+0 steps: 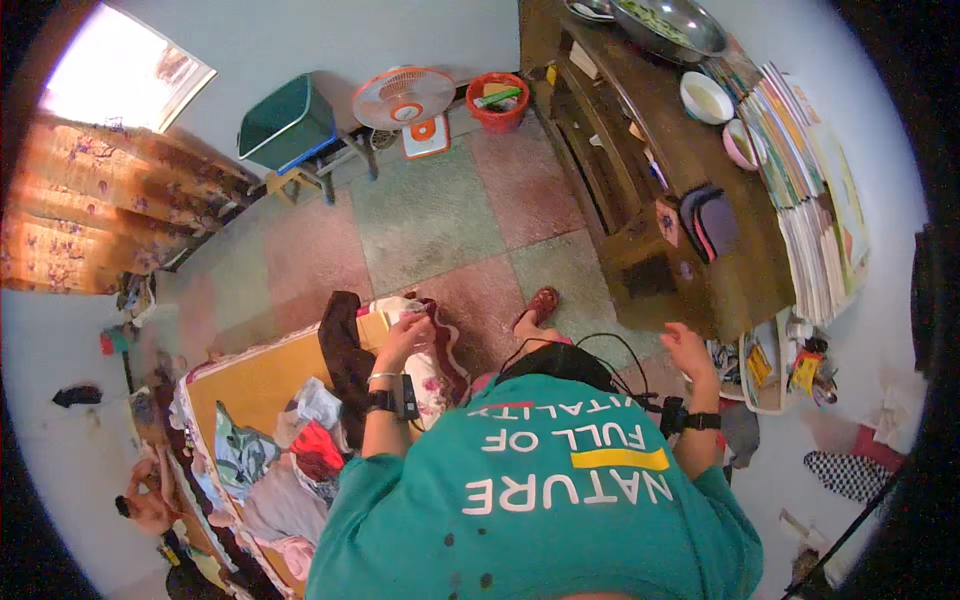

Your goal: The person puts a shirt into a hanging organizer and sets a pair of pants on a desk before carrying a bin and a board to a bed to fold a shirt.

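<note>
My left hand [407, 335] is above the edge of the bed, its fingers curled, next to a white floral quilt [429, 375] with a dark red border. Whether it touches or holds anything is hard to make out. Close by it lie a yellowish flat item [373, 330] and a dark brown garment [346, 337]. On the other side, my right hand [688, 350] hangs in the air near the front corner of a brown wooden desk [675, 300]. Its fingers are loosely bent and apart, with nothing visible in them.
Crumpled clothes [289, 480] cover part of the bed mat [262, 375]. Bowls [706, 97], a large metal basin [667, 34] and stacked books [802, 165] top the desk. A fan [405, 97], red bucket [498, 101] and green bin [285, 124] line the wall. Another person [150, 491] is at the left.
</note>
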Available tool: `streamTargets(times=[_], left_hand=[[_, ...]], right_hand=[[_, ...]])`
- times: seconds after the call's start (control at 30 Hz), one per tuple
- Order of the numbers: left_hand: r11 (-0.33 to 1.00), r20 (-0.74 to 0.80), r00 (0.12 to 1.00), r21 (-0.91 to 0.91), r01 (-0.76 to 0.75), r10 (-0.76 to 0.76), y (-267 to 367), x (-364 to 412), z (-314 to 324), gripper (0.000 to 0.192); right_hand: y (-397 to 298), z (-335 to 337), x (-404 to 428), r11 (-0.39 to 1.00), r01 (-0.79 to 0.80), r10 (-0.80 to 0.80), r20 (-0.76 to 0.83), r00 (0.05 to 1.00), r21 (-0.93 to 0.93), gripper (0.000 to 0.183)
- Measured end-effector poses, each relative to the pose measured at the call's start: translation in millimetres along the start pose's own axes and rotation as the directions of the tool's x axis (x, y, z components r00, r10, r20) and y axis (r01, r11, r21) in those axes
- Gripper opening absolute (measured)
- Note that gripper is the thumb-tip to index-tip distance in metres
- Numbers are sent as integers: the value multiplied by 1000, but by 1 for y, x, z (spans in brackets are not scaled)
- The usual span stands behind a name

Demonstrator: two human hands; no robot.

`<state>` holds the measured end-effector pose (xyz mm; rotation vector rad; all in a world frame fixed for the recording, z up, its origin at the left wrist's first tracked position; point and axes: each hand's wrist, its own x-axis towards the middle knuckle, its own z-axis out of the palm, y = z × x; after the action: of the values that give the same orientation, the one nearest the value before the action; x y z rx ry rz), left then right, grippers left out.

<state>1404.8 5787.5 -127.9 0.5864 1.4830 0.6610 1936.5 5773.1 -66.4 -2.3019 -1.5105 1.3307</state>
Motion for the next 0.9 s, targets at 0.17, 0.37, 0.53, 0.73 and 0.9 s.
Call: streamTargets(times=[0.17, 0.37, 0.53, 0.73, 0.9], left_hand=[[996, -27, 1000, 91, -11, 13, 60, 27, -15, 42], [998, -138, 989, 6, -61, 61, 108, 60, -52, 45], [999, -11, 999, 16, 47, -47, 155, 106, -89, 47], [979, 57, 997, -193, 62, -52, 214, 222, -187, 54], [964, -8, 1000, -264, -18, 17, 275, 311, -250, 46]], right_hand=[[-1, 10, 77, 984, 93, -103, -57, 993, -149, 44], [-121, -32, 137, 958, 249, -260, -65, 963, -140, 40], [-170, -42, 148, 962, 235, -255, -155, 954, -139, 40], [-194, -6, 159, 995, 34, -44, -101, 994, -99, 40], [-260, 54, 182, 998, -28, 21, -136, 990, -48, 45]])
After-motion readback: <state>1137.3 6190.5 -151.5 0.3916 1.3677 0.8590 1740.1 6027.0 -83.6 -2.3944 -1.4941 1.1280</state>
